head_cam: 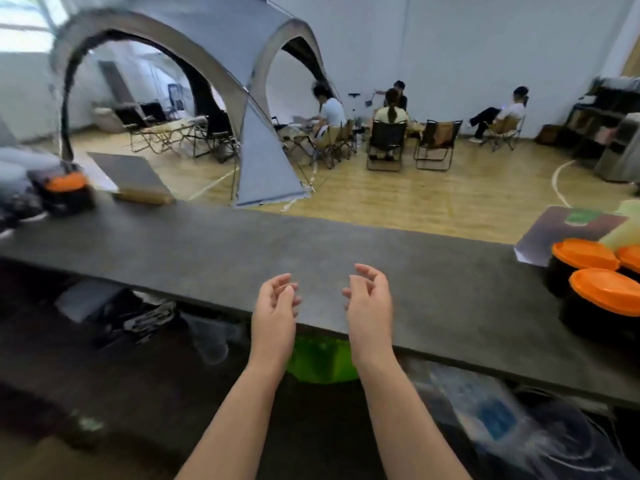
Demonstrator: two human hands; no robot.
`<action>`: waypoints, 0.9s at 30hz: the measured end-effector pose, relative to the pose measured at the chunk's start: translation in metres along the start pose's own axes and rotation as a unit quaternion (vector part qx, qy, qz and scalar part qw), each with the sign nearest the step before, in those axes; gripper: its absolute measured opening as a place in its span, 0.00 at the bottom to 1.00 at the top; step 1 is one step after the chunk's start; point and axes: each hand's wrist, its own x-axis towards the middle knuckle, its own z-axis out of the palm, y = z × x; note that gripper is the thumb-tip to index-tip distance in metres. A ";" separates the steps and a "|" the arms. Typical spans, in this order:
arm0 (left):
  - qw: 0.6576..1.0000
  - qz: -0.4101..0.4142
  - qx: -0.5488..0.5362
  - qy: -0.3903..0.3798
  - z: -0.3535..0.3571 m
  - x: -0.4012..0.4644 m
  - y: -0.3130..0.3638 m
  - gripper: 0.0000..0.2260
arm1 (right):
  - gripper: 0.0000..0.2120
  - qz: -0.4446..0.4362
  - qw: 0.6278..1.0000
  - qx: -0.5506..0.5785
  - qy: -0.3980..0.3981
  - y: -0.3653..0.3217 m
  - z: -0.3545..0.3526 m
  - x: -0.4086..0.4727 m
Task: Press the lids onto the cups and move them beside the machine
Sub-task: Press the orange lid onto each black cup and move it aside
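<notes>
My left hand (pixel 277 306) and my right hand (pixel 369 299) hover side by side over the near edge of the dark grey counter (pixel 207 244), palms facing each other, fingers curled loosely apart, holding nothing. Three black cups with orange lids sit at the right end of the counter: one nearest (pixel 604 296), one behind it (pixel 583 254), and one partly cut off by the frame edge (pixel 632 258). Another black cup with an orange lid (pixel 65 188) stands far left, blurred, beside a bulky grey shape that I cannot make out.
A grey board (pixel 568 230) and pale yellow-green cups (pixel 620 233) lie at the counter's right end. A dark slab on a wooden block (pixel 135 178) sits at the back left. Beyond the counter are a grey tent, folding chairs and seated people. Plastic-wrapped goods lie below the counter.
</notes>
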 end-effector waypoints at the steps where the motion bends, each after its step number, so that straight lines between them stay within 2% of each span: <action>1: 1.000 0.008 -0.004 0.020 -0.033 0.008 0.003 0.09 | 0.08 -0.002 1.000 0.003 -0.025 0.002 0.032 -0.012; 8: 0.990 0.014 0.011 0.138 -0.258 0.044 0.019 0.09 | 0.08 0.013 0.988 0.035 -0.150 0.021 0.244 -0.105; 13: 0.980 0.014 0.016 0.200 -0.368 0.080 0.028 0.09 | 0.08 0.041 0.979 0.048 -0.192 0.031 0.350 -0.141; 18: 0.977 0.003 0.005 0.214 -0.419 0.133 0.023 0.09 | 0.09 0.044 0.977 0.033 -0.205 0.040 0.418 -0.136; 27: 0.978 -0.021 -0.011 0.206 -0.454 0.289 0.014 0.09 | 0.09 0.026 0.979 0.037 -0.200 0.062 0.547 -0.032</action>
